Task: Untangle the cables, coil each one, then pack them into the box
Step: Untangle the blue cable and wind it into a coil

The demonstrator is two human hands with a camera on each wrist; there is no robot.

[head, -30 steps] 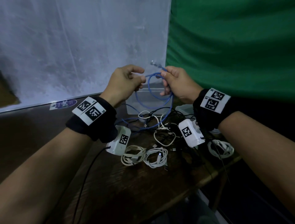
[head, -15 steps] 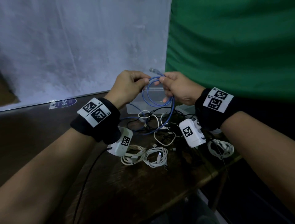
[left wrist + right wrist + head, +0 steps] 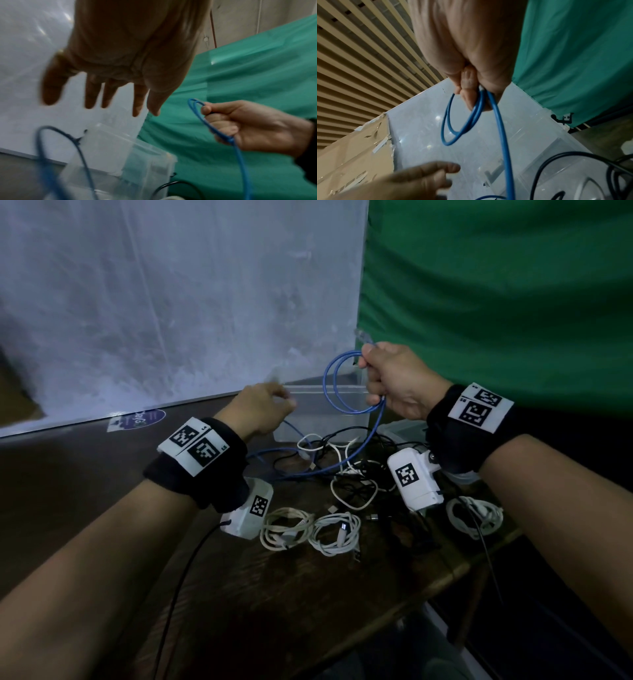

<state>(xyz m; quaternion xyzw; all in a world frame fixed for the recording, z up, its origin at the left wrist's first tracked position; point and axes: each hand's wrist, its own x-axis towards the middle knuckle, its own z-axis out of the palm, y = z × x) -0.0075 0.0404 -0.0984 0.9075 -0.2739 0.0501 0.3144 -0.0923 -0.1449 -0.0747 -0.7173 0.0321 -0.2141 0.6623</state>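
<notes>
My right hand (image 3: 383,378) grips two loops of a blue cable (image 3: 337,392), its clear plug (image 3: 363,335) sticking up above the fist. The cable's free length hangs down (image 3: 502,142) and runs left across the table into a tangle of black and white cables (image 3: 342,463). My left hand (image 3: 260,409) is lower and to the left, fingers spread (image 3: 92,93) and holding nothing, in front of the clear plastic box (image 3: 322,419). Three coiled white cables (image 3: 286,529) (image 3: 337,534) (image 3: 474,513) lie nearer me on the dark wooden table (image 3: 274,594).
A white panel (image 3: 171,302) stands behind the table on the left and a green cloth (image 3: 496,285) on the right. A clear lid (image 3: 400,429) lies right of the box. A round sticker (image 3: 137,419) sits at the back left. The table's front-right edge (image 3: 445,573) drops off.
My left hand has let go of the blue cable and dropped down and left, fingers spreading. My right hand has risen to the right, keeping the coiled loops.
</notes>
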